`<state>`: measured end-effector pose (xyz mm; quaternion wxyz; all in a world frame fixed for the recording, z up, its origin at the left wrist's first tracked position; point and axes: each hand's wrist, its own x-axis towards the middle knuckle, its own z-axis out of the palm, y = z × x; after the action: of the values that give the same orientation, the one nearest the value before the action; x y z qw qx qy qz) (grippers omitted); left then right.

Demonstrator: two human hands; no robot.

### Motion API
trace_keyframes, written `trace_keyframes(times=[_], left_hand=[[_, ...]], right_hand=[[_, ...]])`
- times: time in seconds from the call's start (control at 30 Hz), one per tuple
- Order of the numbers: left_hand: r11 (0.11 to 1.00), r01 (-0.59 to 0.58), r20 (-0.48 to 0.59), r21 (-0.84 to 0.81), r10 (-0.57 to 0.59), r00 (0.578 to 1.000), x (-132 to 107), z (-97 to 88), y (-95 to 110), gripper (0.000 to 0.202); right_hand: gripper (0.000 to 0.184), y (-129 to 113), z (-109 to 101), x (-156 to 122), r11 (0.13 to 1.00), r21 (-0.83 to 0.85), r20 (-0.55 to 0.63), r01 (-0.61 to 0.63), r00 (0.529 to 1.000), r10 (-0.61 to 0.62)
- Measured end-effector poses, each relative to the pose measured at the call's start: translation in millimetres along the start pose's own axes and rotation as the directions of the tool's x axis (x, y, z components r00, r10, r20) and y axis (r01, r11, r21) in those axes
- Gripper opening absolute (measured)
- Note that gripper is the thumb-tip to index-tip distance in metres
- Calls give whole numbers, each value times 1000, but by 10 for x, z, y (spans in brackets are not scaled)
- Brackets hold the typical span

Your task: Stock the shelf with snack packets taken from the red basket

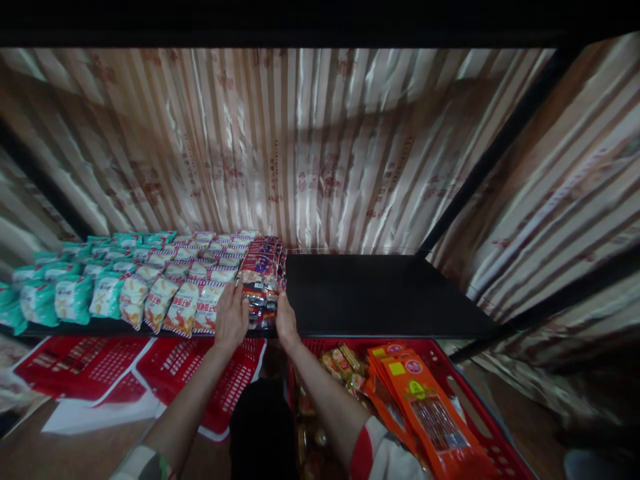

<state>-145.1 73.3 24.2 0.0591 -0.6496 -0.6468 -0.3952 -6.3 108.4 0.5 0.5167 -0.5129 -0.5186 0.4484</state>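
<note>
A row of dark red and blue snack packets (262,267) stands on a black shelf (380,293). My left hand (231,316) presses flat against the left side of this row near its front, fingers stretched out. My right hand (285,319) rests against the right side of the same row, fingers extended along the packets. The front packets sit between both palms. To the left stand rows of red-and-white packets (200,293) and teal packets (65,293).
The right half of the shelf is bare black board. Below it a red basket (480,427) holds orange packets (425,407) and yellow snacks (343,363). Flat red basket lids (100,363) lie lower left. Striped shiny curtain hangs behind; black frame posts cross right.
</note>
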Motion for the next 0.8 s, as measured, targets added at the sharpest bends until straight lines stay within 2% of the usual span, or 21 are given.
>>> trace_keyframes(times=[0.17,0.33,0.47,0.63,0.8], left_hand=[[999,-7,3,54,7,1000,20,43,18,43],[984,-52,39,169,46,998,12,3,77,47],[977,-98,52,188,90,995,26,-14,74,55],[963,-139,31,233,135,990,77,-15,20,55],[942,-248,95,226,232,968,95,-32,-20,58]], right_hand=[[79,-91,-19,-27,999,-36,13,-7,1000,7],[83,-114,-47,-34,999,-46,36,19,999,-17],[80,-144,-16,-23,999,-45,38,30,999,-28],[73,-188,41,-6,998,-59,41,21,999,-19],[57,-213,42,1,993,-113,-3,21,1000,-21]])
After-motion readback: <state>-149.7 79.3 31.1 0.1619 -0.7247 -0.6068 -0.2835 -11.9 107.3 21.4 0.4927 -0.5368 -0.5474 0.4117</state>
